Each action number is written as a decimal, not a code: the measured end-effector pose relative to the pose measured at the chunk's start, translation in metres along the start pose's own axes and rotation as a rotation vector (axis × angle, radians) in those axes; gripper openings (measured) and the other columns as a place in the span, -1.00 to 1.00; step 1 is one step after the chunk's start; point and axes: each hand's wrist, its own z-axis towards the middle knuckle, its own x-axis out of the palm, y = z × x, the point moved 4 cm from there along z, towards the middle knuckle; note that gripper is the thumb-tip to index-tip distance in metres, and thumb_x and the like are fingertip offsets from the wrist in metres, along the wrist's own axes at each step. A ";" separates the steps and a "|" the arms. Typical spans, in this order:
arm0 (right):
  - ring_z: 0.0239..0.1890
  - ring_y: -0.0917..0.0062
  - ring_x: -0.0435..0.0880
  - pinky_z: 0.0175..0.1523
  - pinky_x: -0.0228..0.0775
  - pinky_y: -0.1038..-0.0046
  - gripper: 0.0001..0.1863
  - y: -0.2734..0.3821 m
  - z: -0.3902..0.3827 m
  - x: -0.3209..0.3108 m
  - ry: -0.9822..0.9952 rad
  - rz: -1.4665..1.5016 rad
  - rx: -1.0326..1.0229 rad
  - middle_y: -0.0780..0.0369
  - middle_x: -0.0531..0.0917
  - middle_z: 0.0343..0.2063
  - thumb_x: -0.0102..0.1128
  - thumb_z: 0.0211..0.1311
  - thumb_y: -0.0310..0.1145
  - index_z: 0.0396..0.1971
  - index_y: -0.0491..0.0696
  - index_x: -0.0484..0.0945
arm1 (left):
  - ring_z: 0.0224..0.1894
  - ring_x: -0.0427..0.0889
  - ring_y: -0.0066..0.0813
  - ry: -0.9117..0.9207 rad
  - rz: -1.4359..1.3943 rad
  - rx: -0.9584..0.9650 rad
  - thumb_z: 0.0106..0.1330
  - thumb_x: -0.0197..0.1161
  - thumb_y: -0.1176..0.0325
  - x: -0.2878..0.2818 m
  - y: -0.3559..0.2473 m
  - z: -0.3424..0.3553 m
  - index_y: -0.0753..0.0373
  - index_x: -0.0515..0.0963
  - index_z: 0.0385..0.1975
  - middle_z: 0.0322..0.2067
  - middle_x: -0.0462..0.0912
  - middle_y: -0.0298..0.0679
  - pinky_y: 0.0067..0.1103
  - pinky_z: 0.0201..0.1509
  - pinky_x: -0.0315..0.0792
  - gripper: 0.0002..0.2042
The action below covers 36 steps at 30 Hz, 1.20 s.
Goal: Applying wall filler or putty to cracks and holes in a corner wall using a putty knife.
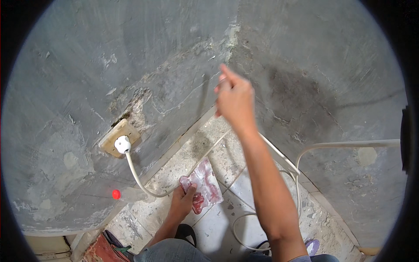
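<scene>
Spreader (208, 180) pinched by its scalloped red edge in the left hand (181, 203), thumb on top, held low over the tiled floor (214, 227). Looks flat and roughly square, pink to red, coated in whitish smears, with deeper red near the grip. Up before the corner, right hand (235, 96) blurred, index finger stretched toward the wall (187, 26) and other fingers curled in narrow; cannot tell about anything inside them or any contact with the wall. Grey, rough plaster (327, 39) all around, cracked and flaking, with a dark patch (301, 100) on the right and a broken hollow (137, 107) above a yellowed socket (115, 133). White plug (122, 144) fitted there, trailing pale cable (134, 174) across the same floor, dusty and gritty, near a clear bottle (137, 194) with red cap (116, 194)
</scene>
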 end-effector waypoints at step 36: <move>-0.61 0.52 0.50 -0.52 0.48 0.38 -0.54 -0.029 -0.062 -0.002 0.478 1.165 0.347 0.14 0.55 -0.39 -0.11 0.43 -0.29 0.23 -0.17 0.20 | -0.35 0.59 -0.56 -0.039 -0.211 0.029 0.39 0.13 0.32 -0.018 -0.007 0.000 0.33 0.50 -0.24 -0.35 0.58 -0.32 -0.54 -0.31 0.55 -0.82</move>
